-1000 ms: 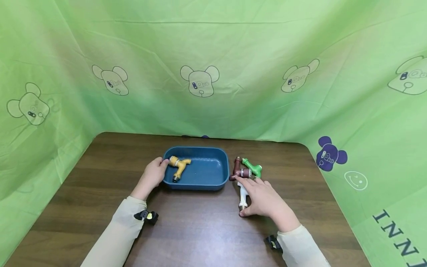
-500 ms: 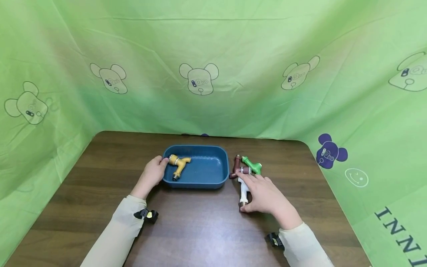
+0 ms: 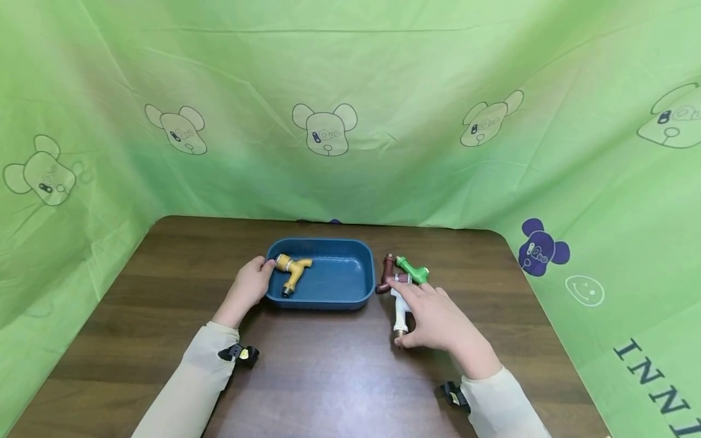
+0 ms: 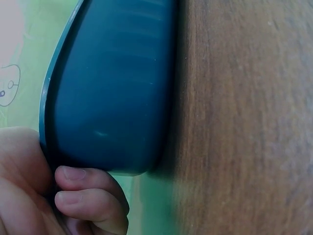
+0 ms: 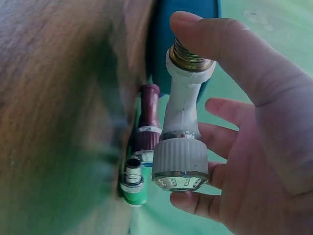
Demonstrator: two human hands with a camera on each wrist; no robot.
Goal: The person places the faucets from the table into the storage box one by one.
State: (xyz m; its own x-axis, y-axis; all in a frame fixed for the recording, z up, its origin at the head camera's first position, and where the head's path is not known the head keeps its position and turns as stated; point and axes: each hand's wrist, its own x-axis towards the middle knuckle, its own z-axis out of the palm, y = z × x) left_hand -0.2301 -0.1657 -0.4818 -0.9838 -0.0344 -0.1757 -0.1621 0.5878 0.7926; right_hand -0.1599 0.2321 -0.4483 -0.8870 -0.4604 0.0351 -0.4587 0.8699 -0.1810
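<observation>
R hand (image 3: pixel 435 316) holds the white tap (image 5: pixel 182 110) btw. thumb, at its threaded end, & fingers; brown tap (image 3: pixel 386 271) & green tap (image 3: pixel 414 272) lie just past fingertips. L hand (image 3: pixel 251 285) grips end of blue tub (image 3: pixel 320 304), fingers curled. R wrist view shows the ribbed knob (image 5: pixel 180 157), hidden in head view; only head view shows yellow tap (image 3: pixel 296 273) in tub.

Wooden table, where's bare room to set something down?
Free: inside the blue tray, right of the yellow faucet; tabletop in front, between the sleeves. Crowded: right of the tray, by the maroon faucet, green faucet, white faucet and right hand.
</observation>
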